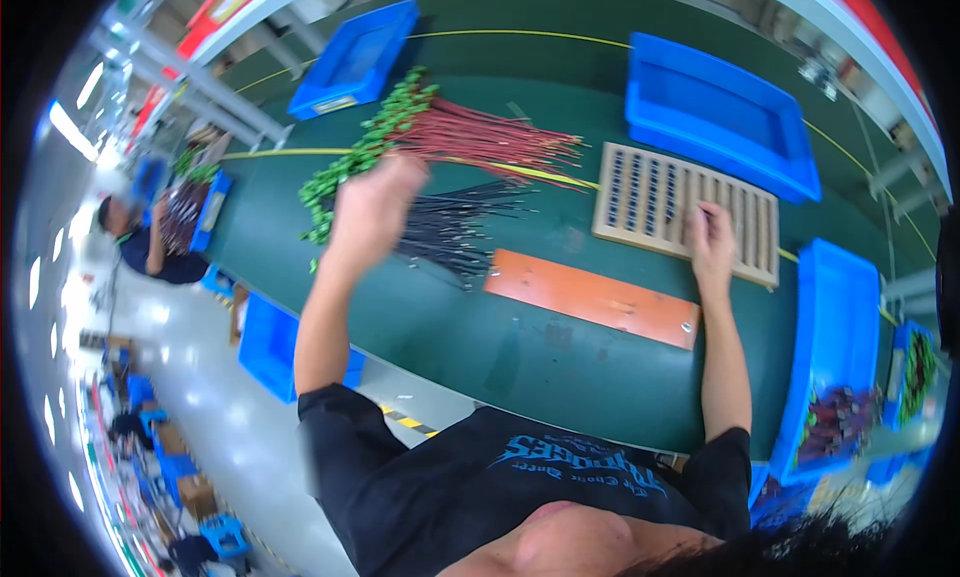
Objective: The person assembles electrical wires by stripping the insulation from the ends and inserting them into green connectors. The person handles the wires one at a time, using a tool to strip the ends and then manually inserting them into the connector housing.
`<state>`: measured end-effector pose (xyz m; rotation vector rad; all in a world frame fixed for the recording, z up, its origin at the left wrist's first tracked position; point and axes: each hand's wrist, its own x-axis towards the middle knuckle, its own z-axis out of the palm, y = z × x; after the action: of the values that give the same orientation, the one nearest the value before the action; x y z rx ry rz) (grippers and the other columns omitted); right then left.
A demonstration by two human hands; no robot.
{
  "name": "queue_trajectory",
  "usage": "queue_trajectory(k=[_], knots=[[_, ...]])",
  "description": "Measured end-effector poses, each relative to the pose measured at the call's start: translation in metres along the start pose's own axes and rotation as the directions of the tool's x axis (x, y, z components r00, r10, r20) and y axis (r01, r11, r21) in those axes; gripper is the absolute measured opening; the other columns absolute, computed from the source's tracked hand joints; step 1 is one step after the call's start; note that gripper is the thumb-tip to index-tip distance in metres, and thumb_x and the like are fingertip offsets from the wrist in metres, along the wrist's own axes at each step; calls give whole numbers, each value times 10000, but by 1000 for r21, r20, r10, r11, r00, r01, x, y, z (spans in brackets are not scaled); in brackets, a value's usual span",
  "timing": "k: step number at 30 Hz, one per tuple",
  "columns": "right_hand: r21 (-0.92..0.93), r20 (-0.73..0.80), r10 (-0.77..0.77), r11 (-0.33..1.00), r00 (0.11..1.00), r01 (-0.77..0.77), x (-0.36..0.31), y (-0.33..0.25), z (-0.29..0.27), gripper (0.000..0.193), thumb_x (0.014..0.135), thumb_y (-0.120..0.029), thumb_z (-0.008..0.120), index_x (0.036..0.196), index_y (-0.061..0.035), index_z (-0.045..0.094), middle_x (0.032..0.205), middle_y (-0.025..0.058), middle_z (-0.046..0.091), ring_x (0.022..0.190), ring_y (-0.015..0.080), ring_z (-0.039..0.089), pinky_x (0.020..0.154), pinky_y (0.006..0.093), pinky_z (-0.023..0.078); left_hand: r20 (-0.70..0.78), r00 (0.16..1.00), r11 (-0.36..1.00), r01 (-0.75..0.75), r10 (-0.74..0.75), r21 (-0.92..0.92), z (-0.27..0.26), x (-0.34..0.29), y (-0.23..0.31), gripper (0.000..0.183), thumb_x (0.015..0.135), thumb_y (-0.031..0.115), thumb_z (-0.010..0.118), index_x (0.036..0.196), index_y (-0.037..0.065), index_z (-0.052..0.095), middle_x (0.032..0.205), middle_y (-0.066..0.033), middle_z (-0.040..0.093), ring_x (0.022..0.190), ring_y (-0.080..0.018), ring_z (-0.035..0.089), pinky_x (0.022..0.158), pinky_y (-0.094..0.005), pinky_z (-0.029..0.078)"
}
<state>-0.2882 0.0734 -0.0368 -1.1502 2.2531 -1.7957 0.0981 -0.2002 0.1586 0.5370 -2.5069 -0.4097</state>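
Blk tee (440,492) w/ short slvs (345,427) & blue gothic-style lettering (585,459) on front, forearms (727,372) bare.

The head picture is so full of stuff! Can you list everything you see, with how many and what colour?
Bench: one, green, centre
Red wires: many, red, far side
Black wires: many, black, nearer
Green ends: many, green, left of the wires
Orange strip: one, orange, mid-bench
Tray: one, tan, right
Small pieces: many, dark, in the tray
Blue bins: several, blue, around the bench
Co-worker: one, dark clothes, left
Left hand: one, bare, over the wires
Right hand: one, bare, at the tray
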Motion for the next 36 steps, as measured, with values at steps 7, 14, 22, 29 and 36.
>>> queue_trajectory(k=[7,14,22,29,36], knots=[[416,311,89,882,946,-220,-81,-86,-20,285,1093,-87,481,1310,-2,645,1165,62,700,838,93,590,778,260,500,505,854,957,31,125,-289,124,-43,83,189,1052,212,587,1041,34,647,828,-194,674,758,-420,670,666,-463,524],[517,396,171,771,902,-373,-120,-102,-23,311,1112,-133,498,1338,14,653,1127,74,679,842,89,593,714,234,479,570,813,867,196,117,-458,156,-50,92,239,1086,245,532,1011,28,599,785,-212,641,786,-442,655,685,-502,481],[467,356,213,803,910,-371,-123,-99,-18,261,1058,-68,603,1286,23,692,990,72,692,779,95,608,692,233,520,626,766,846,229,148,-481,163,-51,94,285,1102,225,521,1115,-12,681,811,-136,659,748,-277,649,723,-391,500],[287,340,75,941,937,-179,-124,-108,-14,307,1018,-17,633,1320,15,680,1056,113,692,859,146,684,757,264,596,653,732,763,304,196,-570,168,-45,114,329,1119,265,494,1130,6,696,723,-85,578,664,-199,575,678,-377,482],[381,306,26,912,952,-148,-124,-112,-14,448,1021,32,593,1465,-9,556,1250,129,624,1041,191,686,847,306,620,658,721,750,309,216,-585,170,-45,115,330,1118,268,473,1092,-2,659,941,-213,709,899,-399,697,819,-461,527]])
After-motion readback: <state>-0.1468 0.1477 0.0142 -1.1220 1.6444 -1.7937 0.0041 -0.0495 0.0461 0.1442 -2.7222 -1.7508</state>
